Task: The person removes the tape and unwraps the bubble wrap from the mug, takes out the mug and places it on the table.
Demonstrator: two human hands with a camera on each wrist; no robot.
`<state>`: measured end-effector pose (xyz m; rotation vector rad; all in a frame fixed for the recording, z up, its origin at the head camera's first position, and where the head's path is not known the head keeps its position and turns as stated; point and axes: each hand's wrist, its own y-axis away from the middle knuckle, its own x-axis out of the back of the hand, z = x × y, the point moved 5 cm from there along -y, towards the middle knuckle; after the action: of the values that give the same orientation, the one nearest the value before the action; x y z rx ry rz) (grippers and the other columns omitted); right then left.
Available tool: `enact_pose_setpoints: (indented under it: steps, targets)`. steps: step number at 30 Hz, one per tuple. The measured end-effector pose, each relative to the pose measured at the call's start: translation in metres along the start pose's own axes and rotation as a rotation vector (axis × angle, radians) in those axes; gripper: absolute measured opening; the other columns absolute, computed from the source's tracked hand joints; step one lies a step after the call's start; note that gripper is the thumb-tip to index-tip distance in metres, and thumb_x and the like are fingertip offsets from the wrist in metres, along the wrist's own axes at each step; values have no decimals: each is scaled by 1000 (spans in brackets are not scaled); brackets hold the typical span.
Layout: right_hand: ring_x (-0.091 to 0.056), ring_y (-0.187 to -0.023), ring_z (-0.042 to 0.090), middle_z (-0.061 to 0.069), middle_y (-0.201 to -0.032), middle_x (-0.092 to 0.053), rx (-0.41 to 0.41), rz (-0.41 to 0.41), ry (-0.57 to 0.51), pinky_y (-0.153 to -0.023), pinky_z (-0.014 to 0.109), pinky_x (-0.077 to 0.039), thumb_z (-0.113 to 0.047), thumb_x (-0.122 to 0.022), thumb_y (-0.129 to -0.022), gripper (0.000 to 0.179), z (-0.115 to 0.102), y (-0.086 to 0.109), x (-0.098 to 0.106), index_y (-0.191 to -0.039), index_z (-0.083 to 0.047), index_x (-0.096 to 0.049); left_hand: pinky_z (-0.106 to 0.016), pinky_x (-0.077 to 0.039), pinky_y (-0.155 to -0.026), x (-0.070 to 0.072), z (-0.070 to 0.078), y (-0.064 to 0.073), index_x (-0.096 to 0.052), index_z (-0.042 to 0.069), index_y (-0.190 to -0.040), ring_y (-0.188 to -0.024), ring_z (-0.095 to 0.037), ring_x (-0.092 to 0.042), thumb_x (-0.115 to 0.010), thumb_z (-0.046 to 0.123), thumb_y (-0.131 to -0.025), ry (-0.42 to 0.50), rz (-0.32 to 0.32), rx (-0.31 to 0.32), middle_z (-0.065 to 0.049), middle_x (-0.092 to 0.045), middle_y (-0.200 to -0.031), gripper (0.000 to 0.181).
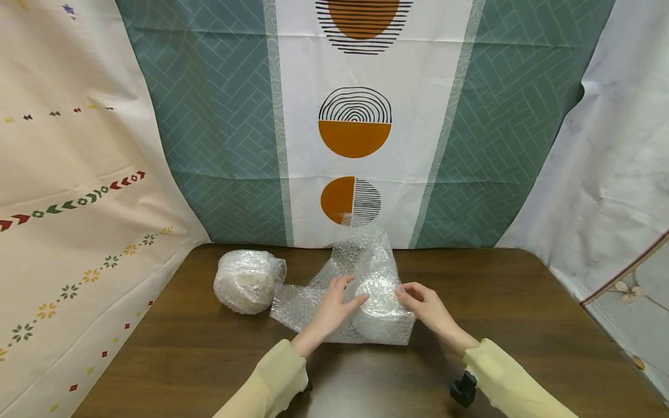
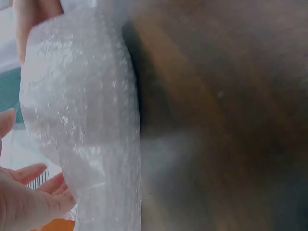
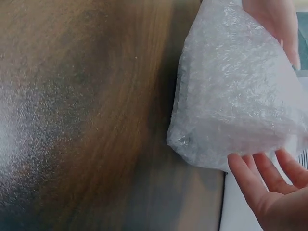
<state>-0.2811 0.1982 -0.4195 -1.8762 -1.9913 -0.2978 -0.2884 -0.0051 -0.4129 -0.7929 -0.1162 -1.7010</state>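
A rounded white object [image 1: 380, 325] lies under clear bubble wrap [image 1: 303, 305], which is folded over it near the middle of the table. The plastic blurs the object's exact kind. On the left side my left hand [image 1: 337, 302] reaches over the wrap, thumb and fingers spread apart. My right hand [image 1: 425, 303] is at the bundle's right edge. In the right wrist view its fingertips [image 3: 236, 161] touch the side of the bubble wrap, the fingers loosely extended. The wrap's far end stands up behind the bundle.
To the left on the brown wooden table [image 1: 502, 325] sits another bundle [image 1: 245, 281], fully covered in bubble wrap. A patterned curtain [image 1: 225, 145] hangs along the table's back edge, close behind the raised wrap. More cloth hangs at both sides.
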Motion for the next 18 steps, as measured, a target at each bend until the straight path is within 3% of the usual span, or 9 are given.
enact_pose_setpoints:
  steps: [6, 12, 18]
  targets:
    - [-54, -92, 24, 22, -110, -54, -82, -31, -203, -70, 39, -50, -23, -41, -98, 40, 3, 1, 0, -116, 11, -52, -50, -32, -93, 0, -6, -12, -38, -4, -130, -116, -36, -39, -62, 39, -84, -10, -19, 83, -23, -39, -128, 68]
    - [-56, -85, 21, 17, -107, -55, -123, -88, -210, -71, 38, -49, -12, -49, -94, 29, 4, 0, 3, -116, 7, -53, -52, -29, -94, -2, -12, -18, -34, -3, -134, -120, -38, -33, -62, 44, -82, -14, -76, 170, -23, -33, -135, 76]
    - [-55, -85, 21, 16, -108, -54, -122, -112, -211, -71, 37, -49, -10, -55, -91, 31, 6, 0, 5, -117, 7, -52, -49, -36, -90, -4, -16, -23, -34, -6, -132, -114, -37, -41, -65, 39, -81, 51, -113, 173, -24, -42, -126, 75]
